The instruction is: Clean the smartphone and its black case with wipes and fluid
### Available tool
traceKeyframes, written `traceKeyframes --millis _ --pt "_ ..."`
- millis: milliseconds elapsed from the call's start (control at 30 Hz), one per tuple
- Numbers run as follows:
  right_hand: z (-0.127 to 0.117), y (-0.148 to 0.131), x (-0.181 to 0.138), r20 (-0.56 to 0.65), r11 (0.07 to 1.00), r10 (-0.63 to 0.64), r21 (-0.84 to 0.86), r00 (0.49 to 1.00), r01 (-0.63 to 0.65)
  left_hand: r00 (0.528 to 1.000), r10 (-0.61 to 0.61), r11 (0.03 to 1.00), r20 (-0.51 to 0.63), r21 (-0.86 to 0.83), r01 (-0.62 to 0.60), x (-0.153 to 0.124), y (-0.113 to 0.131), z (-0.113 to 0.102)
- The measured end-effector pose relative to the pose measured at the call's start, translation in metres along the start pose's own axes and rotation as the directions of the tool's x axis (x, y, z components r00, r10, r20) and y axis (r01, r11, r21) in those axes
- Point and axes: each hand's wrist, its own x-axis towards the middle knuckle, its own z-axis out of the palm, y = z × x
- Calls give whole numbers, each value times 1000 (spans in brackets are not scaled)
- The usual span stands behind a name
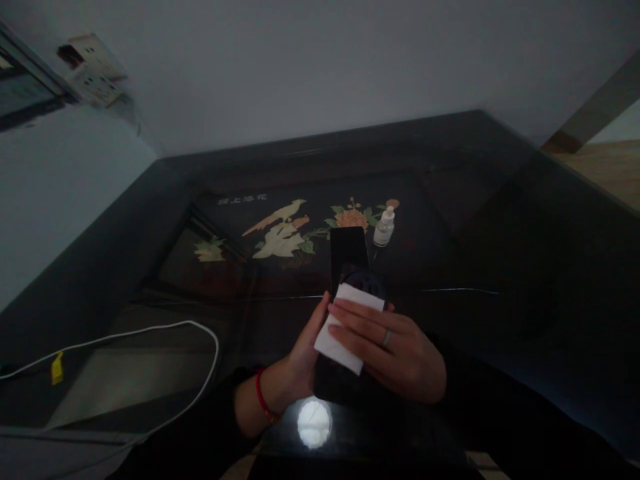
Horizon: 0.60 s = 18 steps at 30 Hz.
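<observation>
My left hand, with a red string at the wrist, grips a dark phone from below and holds it above the table. Its round camera bump faces up. My right hand, a ring on one finger, lies over the phone's lower half with its fingers stretched flat. They press a folded white cloth onto the phone's back. A small clear bottle with a white cap stands on the table just beyond the phone, to the right.
The table is dark and glossy, with an inlaid bird and flower picture. A white cable with a yellow tag loops across its left side. A bright light reflection shows near the front edge. A wall socket sits upper left.
</observation>
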Motion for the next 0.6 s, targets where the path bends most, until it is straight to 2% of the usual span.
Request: traceKeyframes --millis 67,167,233,333,400,467,533,600 --pt "3 -8 1 18 991 -112 73 993 111 999 -1 999 44 -49 3 2 1 4" --pt "4 -15 1 28 968 -224 119 974 219 995 89 995 51 -53 -86 3 4 12" --pt "3 -11 0 17 985 -162 64 987 161 999 36 996 37 -77 -33 1 4 14" --pt "0 -1 -2 -6 999 -3 -33 1000 2 997 -73 977 28 -196 77 1 3 12" --pt "0 -1 -2 22 1000 -8 -28 1000 9 996 -88 971 34 -221 93 2 3 11" --pt "1 -7 -1 60 992 -122 51 991 119 999 -29 984 36 -175 35 4 4 12" --pt "2 -13 0 36 963 -239 139 970 232 997 69 989 27 -132 -65 5 6 16" --pt "1 -14 0 -1 956 -255 147 967 252 993 121 985 8 -125 -119 5 7 18"
